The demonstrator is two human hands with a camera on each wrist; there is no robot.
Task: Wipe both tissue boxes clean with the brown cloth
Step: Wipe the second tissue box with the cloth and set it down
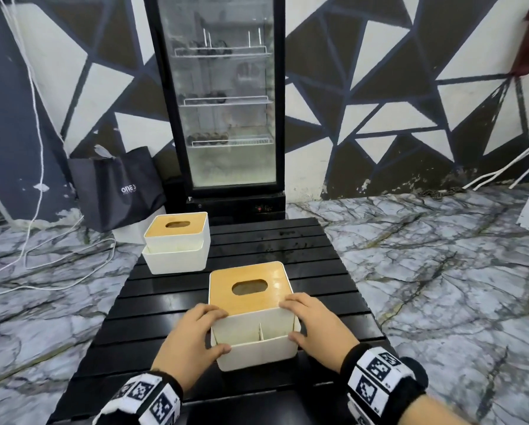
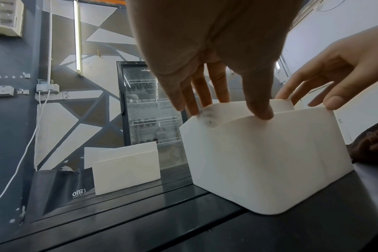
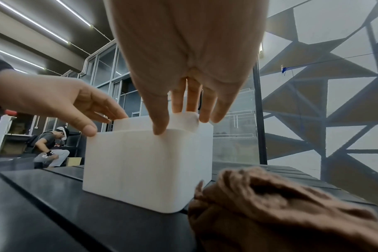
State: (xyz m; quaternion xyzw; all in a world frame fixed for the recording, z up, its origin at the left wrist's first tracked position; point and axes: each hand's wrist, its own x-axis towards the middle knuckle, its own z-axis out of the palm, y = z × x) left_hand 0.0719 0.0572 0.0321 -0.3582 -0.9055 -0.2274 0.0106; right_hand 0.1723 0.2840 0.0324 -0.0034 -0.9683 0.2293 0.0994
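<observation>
Near tissue box (image 1: 254, 317) upright on black slatted surface (image 1: 333, 289), wooden lid up, white compartments facing person. Left hand (image 1: 189, 342) grasps its left near corner: fingers (image 2: 223, 85) over top edge, thumb on front rim. Right hand (image 1: 317, 328) grasps right near corner same way, thumb on rim. Box sits between both grips. Second tissue box (image 1: 177, 243) stands well apart at surface's far left edge. Brown cloth (image 3: 281, 204) lies crumpled on surface just beside near box, under right wrist, in neither grip.
</observation>
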